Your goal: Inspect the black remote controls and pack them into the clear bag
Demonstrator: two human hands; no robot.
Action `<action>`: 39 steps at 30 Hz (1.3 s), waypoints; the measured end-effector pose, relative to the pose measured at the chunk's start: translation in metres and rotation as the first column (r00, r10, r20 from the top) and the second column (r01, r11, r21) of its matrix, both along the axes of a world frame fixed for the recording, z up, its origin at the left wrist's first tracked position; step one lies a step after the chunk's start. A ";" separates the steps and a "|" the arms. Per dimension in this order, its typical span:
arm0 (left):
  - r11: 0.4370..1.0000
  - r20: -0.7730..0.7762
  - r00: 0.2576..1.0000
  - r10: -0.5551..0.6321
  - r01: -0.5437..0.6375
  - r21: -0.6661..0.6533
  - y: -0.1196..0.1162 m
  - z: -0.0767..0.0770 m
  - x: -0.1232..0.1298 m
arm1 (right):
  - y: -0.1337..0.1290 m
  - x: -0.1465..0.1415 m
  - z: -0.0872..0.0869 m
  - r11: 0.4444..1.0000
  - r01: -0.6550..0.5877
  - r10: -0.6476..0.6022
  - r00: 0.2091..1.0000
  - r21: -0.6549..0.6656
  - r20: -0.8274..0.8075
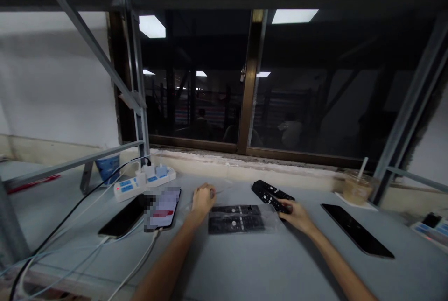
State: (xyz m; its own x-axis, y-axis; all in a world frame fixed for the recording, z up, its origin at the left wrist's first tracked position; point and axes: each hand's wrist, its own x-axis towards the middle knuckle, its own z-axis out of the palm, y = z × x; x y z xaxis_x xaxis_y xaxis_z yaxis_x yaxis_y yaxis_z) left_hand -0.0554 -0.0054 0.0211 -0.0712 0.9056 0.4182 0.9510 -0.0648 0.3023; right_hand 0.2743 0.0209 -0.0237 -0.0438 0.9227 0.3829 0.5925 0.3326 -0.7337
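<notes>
Two black remotes in clear plastic [235,220] lie side by side on the grey table [259,263], between my hands. My left hand [204,198] is closed at the upper left of this plastic; what its curled fingers hold, if anything, is too small to name. My right hand [296,215] pinches the near end of a black remote [266,197]. Another black remote [280,191] lies just behind that one, partly overlapped by it.
Left of my hands are two phones, one dark [126,217] and one lit [164,210], with cables and a white power strip [145,182]. A black phone [357,230] and an iced drink cup [357,188] stand at the right. Metal posts frame the window.
</notes>
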 end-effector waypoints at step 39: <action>0.921 -0.102 0.920 -0.379 0.386 0.058 -0.023 0.011 0.044 | -0.050 -0.022 0.056 0.918 0.104 -0.236 0.919 0.383 0.315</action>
State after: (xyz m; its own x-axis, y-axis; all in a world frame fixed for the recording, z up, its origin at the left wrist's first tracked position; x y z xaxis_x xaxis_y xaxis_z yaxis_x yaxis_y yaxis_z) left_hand -0.0118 -0.0279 0.0318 0.3138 0.8222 0.4749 0.8716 -0.4478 0.1995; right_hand 0.2528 -0.0287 0.0318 -0.0897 0.7350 0.6721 0.8578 0.4000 -0.3229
